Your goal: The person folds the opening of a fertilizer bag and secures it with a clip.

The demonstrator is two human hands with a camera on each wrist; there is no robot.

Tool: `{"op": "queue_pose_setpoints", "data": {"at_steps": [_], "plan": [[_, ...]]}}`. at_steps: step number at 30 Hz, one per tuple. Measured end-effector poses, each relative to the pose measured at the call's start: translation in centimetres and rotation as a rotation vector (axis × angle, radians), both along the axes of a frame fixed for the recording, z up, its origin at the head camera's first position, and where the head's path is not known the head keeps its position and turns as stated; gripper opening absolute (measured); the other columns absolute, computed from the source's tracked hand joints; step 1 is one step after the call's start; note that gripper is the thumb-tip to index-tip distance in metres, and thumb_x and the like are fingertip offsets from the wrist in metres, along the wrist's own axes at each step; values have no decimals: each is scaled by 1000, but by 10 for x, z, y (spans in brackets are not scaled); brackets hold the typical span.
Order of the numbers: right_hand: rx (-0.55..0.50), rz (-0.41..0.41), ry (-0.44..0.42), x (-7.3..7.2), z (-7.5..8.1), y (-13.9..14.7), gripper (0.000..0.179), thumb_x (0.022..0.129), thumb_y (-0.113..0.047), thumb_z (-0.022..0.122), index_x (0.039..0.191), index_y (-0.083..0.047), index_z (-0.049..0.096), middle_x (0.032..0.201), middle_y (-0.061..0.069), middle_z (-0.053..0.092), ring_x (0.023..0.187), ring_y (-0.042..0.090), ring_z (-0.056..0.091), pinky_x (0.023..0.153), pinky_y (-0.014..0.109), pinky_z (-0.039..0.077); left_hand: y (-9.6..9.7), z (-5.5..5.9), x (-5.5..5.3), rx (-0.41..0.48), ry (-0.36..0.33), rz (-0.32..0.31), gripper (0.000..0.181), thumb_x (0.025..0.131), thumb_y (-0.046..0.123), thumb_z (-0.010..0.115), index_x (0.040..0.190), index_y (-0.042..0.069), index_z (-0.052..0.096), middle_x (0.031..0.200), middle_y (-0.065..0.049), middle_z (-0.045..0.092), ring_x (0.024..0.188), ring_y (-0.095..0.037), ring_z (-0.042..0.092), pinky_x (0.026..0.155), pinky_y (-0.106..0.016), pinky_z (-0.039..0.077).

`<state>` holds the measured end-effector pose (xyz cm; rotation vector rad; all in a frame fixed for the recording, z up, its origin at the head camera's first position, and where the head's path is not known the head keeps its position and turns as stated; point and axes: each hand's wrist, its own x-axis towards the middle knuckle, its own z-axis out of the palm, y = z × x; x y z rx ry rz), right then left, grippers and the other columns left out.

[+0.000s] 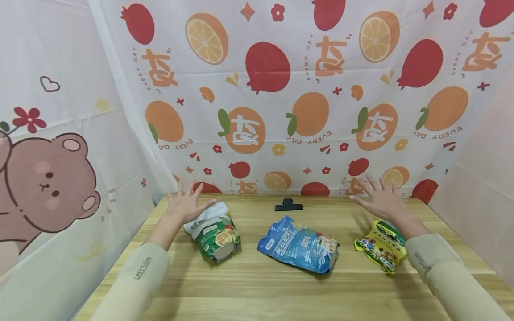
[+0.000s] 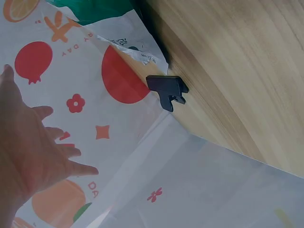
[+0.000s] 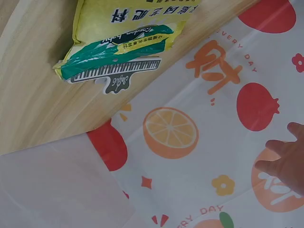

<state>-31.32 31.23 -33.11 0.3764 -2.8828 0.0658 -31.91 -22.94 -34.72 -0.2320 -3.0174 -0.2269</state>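
Observation:
My left hand (image 1: 184, 208) hovers with spread fingers above the back left of the table, beside a green and white bag (image 1: 217, 238). A black clip (image 2: 166, 88) lies just behind that bag in the left wrist view. My right hand (image 1: 383, 203), its fingers spread too, is above and behind a yellow and green bag (image 1: 383, 245). At that bag's far edge, the right wrist view has a clip with a piano-key pattern (image 3: 116, 73). Both hands hold nothing. Between them lies a blue bag (image 1: 301, 245), with another black clip (image 1: 288, 205) behind it.
All of this lies on a wooden table (image 1: 249, 294). A fruit-print cloth (image 1: 265, 102) hangs along its back edge. Another cloth with a bear print (image 1: 52, 183) hangs on the left, and a pale cloth (image 1: 482, 187) on the right.

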Motion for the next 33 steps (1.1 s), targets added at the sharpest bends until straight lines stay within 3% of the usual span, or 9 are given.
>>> {"op": "queue_pose_setpoints", "data": {"at_steps": [6,9,14,16,18,22,24,29,33], "plan": [[-12,0,-28,-3,4,-11,80,89,-64,34,145,-9,25,147,24,16,128,52,8,98,65,-4,-1,-2,0,15,-1,-4,85,90,64,30,145,-1,19,147,-28,3,130,-48,-11,92,-69,-10],[-15,24,-43,-2,7,-27,81,89,-65,31,145,-8,24,146,23,19,129,48,13,101,63,2,-3,-5,0,58,-15,-1,82,92,60,31,143,-4,21,146,-29,5,130,-48,-7,93,-70,-5],[-96,116,-69,3,12,-67,79,91,-63,31,145,-7,25,144,21,27,128,43,24,102,59,13,-9,-10,-2,99,-42,-17,75,96,53,31,136,-10,34,139,-31,26,125,-50,22,94,-66,21],[-148,155,-91,5,16,-86,77,91,-62,33,145,-7,26,143,21,30,128,42,26,101,59,18,-12,-12,-3,104,-47,-26,63,97,46,35,122,-9,51,122,-30,48,109,-46,45,85,-58,37],[-202,189,-123,9,20,-106,75,91,-60,35,144,-7,29,142,19,32,128,39,28,100,58,22,-15,-13,-3,115,-56,-24,50,97,39,40,99,-5,62,97,-23,59,87,-37,55,72,-48,44],[-321,238,-232,16,22,-148,70,92,-55,41,142,-8,34,141,15,36,128,33,32,100,52,28,-23,-17,1,160,-131,5,40,95,27,46,67,1,60,64,-8,56,57,-20,51,54,-34,41],[-370,272,-281,19,20,-168,68,92,-53,43,141,-8,35,140,13,38,127,30,35,99,49,31,-25,-20,4,243,-190,22,39,94,22,48,65,-1,61,59,-7,57,51,-18,54,51,-31,45],[-492,348,-368,22,12,-212,59,94,-43,47,141,-9,36,139,11,39,119,28,45,92,44,41,-31,-25,12,536,-419,96,39,96,18,45,78,-15,59,65,-16,63,54,-21,62,54,-32,53],[-601,326,-429,23,2,-242,52,95,-39,49,138,-11,41,136,9,43,114,29,49,85,42,46,-37,-29,18,752,-569,162,44,98,20,40,98,-24,45,75,-21,64,60,-22,64,61,-32,54]]}}
